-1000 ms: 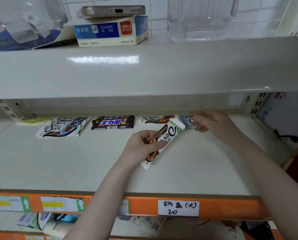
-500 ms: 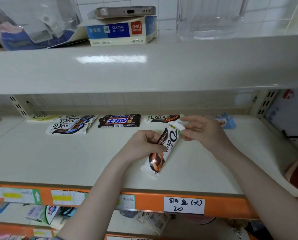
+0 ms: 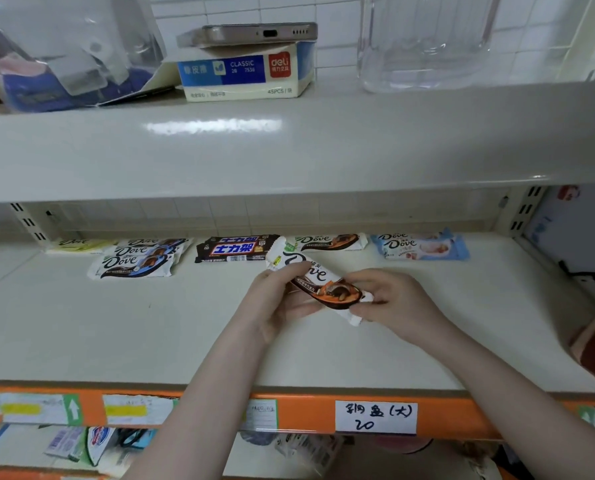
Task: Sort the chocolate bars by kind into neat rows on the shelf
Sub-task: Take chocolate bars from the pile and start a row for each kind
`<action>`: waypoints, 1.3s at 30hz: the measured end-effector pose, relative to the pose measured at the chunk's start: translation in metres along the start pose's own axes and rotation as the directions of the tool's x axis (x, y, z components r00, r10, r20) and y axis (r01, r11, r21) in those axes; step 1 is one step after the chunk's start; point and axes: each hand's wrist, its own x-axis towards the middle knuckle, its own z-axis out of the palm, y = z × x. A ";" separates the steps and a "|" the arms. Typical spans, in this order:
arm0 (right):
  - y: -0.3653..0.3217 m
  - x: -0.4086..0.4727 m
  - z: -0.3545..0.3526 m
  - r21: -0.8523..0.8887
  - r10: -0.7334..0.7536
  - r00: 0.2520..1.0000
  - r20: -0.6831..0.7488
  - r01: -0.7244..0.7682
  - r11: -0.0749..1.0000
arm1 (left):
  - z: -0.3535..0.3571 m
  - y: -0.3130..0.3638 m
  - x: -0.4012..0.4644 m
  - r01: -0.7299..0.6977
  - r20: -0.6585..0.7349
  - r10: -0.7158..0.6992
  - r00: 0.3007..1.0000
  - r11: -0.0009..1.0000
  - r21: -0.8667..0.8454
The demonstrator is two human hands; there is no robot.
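- Orange-and-brown artwork marks the held Dove bar (image 3: pixel 318 284), which both hands carry just above the shelf (image 3: pixel 116 334), in front of the back row.
- Left hand (image 3: pixel 275 299) is closed on the bar's near-left part, thumb laid across the wrapper; right hand (image 3: pixel 391 301) pinches the right end between thumb and fingertips. Neither grip has anything else in it.
- A second ago the left hand held the bar alone, pointing steeply toward the back, while the right hand was reaching to the blue Dove bars (image 3: pixel 422 245) at the right. Since then the right hand has come back to the bar, and the two together have swung it round until it lies nearly crosswise, brand name readable.
- That turn matters: the bar now faces roughly the way the row does, so I judge it is being squared up for placing.
- Its match is the orange Dove bar (image 3: pixel 327 241) at the back, between the black bar (image 3: pixel 235 249) and the blue ones. The dark-blue Dove stack (image 3: pixel 138 259) and a pale yellow bar (image 3: pixel 76 243) sit further left.
- Next step is probably to lay it in front of, or on, its twin, edges lined up.
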 end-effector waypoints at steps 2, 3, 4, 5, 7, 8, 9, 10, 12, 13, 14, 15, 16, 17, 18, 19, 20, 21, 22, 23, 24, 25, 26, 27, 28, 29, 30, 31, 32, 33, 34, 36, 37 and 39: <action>-0.001 0.000 -0.007 0.096 0.055 0.998 -0.035 -0.051 0.994 | -0.007 0.001 0.003 -0.038 -0.038 0.039 0.999 0.999 0.025; -0.001 0.001 -0.010 0.132 0.083 0.995 -0.062 -0.074 0.989 | -0.010 0.002 0.005 -0.065 -0.052 0.068 0.996 0.996 0.060; -0.001 0.002 -0.014 0.167 0.110 0.990 -0.091 -0.094 0.982 | -0.013 0.003 0.006 -0.094 -0.058 0.101 0.993 0.990 0.109; 0.000 0.003 -0.017 0.201 0.132 0.984 -0.120 -0.106 0.974 | -0.016 0.004 0.007 -0.125 -0.059 0.137 0.989 0.977 0.173; 0.002 0.008 -0.022 0.244 0.165 0.969 -0.186 -0.117 0.963 | -0.018 0.006 0.009 -0.194 -0.043 0.222 0.974 0.916 0.350; 0.004 0.011 -0.024 0.248 0.172 0.960 -0.220 -0.116 0.962 | -0.018 0.008 0.010 -0.232 -0.008 0.261 0.965 0.872 0.431; 0.006 0.015 -0.026 0.236 0.176 0.951 -0.252 -0.116 0.965 | -0.018 0.008 0.014 -0.268 0.039 0.286 0.957 0.827 0.495; 0.008 0.020 -0.028 0.213 0.180 0.942 -0.282 -0.121 0.969 | -0.017 0.008 0.016 -0.301 0.092 0.301 0.949 0.780 0.548; 0.011 0.032 -0.030 0.166 0.176 0.929 -0.325 -0.128 0.978 | -0.016 0.010 0.024 -0.364 0.180 0.346 0.921 0.597 0.715; 0.011 0.038 -0.031 0.149 0.170 0.924 -0.342 -0.125 0.981 | -0.016 0.011 0.029 -0.380 0.218 0.372 0.902 0.449 0.809; 0.010 0.044 -0.032 0.132 0.163 0.920 -0.357 -0.123 0.984 | -0.016 0.012 0.033 -0.389 0.255 0.397 0.882 0.307 0.869; 0.009 0.051 -0.032 0.109 0.155 0.917 -0.369 -0.123 0.986 | -0.015 0.015 0.037 -0.390 0.285 0.415 0.864 0.196 0.899; 0.009 0.057 -0.032 0.079 0.143 0.915 -0.377 -0.122 0.989 | -0.013 0.018 0.040 -0.397 0.314 0.429 0.847 0.117 0.910; 0.010 0.064 -0.032 0.046 0.128 0.915 -0.383 -0.120 0.992 | -0.012 0.022 0.043 -0.410 0.344 0.442 0.829 0.062 0.910; 0.011 0.071 -0.032 0.009 0.116 0.916 -0.384 -0.122 0.992 | -0.011 0.025 0.047 -0.425 0.375 0.450 0.811 0.011 0.905; 0.012 0.077 -0.032 -0.032 0.107 0.917 -0.383 -0.129 0.991 | -0.010 0.028 0.052 -0.425 0.394 0.444 0.804 -0.033 0.904; 0.014 0.082 -0.032 -0.077 0.097 0.918 -0.383 -0.137 0.988 | -0.010 0.031 0.057 -0.420 0.411 0.430 0.804 -0.079 0.904; 0.015 0.087 -0.031 -0.126 0.085 0.919 -0.385 -0.143 0.982 | -0.011 0.033 0.063 -0.410 0.421 0.411 0.809 -0.120 0.904; 0.016 0.092 -0.030 -0.174 0.070 0.919 -0.388 -0.148 0.974 | -0.011 0.036 0.068 -0.404 0.432 0.392 0.813 -0.156 0.901; 0.018 0.096 -0.028 -0.214 0.059 0.920 -0.387 -0.152 0.965 | -0.010 0.038 0.073 -0.400 0.437 0.373 0.818 -0.177 0.899; 0.019 0.099 -0.027 -0.253 0.047 0.923 -0.383 -0.154 0.955 | -0.010 0.041 0.078 -0.396 0.439 0.358 0.824 -0.190 0.898; 0.020 0.101 -0.026 -0.295 0.031 0.926 -0.376 -0.151 0.943 | -0.008 0.044 0.081 -0.390 0.432 0.343 0.834 -0.189 0.901; 0.022 0.102 -0.025 -0.334 0.013 0.931 -0.365 -0.144 0.931 | -0.007 0.046 0.083 -0.385 0.426 0.334 0.841 -0.183 0.904; 0.023 0.104 -0.024 -0.362 -0.001 0.935 -0.355 -0.136 0.922 | -0.006 0.048 0.085 -0.375 0.411 0.328 0.850 -0.171 0.911; 0.025 0.106 -0.024 -0.383 -0.012 0.937 -0.349 -0.131 0.915 | -0.006 0.049 0.086 -0.369 0.403 0.322 0.857 -0.163 0.915; 0.025 0.107 -0.023 -0.402 -0.021 0.939 -0.343 -0.127 0.907 | -0.007 0.048 0.087 -0.370 0.400 0.312 0.862 -0.152 0.917; 0.026 0.109 -0.022 -0.425 -0.030 0.942 -0.334 -0.122 0.897 | -0.008 0.047 0.088 -0.377 0.405 0.304 0.862 -0.147 0.914; 0.027 0.110 -0.021 -0.453 -0.043 0.945 -0.323 -0.114 0.884 | -0.010 0.044 0.089 -0.379 0.405 0.299 0.864 -0.144 0.914; 0.028 0.110 -0.020 -0.482 -0.058 0.949 -0.310 -0.104 0.870 | -0.012 0.041 0.090 -0.376 0.404 0.302 0.864 -0.148 0.915; 0.030 0.110 -0.020 -0.520 -0.071 0.955 -0.289 -0.094 0.849 | -0.015 0.038 0.092 -0.367 0.398 0.313 0.862 -0.157 0.917; 0.032 0.109 -0.019 -0.571 -0.095 0.959 -0.266 -0.078 0.817 | -0.017 0.035 0.095 -0.354 0.395 0.331 0.857 -0.179 0.918; 0.038 0.106 -0.018 -0.669 -0.174 0.959 -0.224 -0.021 0.743 | -0.020 0.031 0.097 -0.342 0.403 0.356 0.843 -0.224 0.913; 0.041 0.105 -0.018 -0.681 -0.204 0.956 -0.209 0.008 0.732 | -0.021 0.029 0.097 -0.343 0.410 0.357 0.839 -0.239 0.909; 0.042 0.100 -0.019 -0.691 -0.242 0.955 -0.169 0.060 0.721 | -0.023 0.028 0.096 -0.347 0.430 0.352 0.831 -0.275 0.896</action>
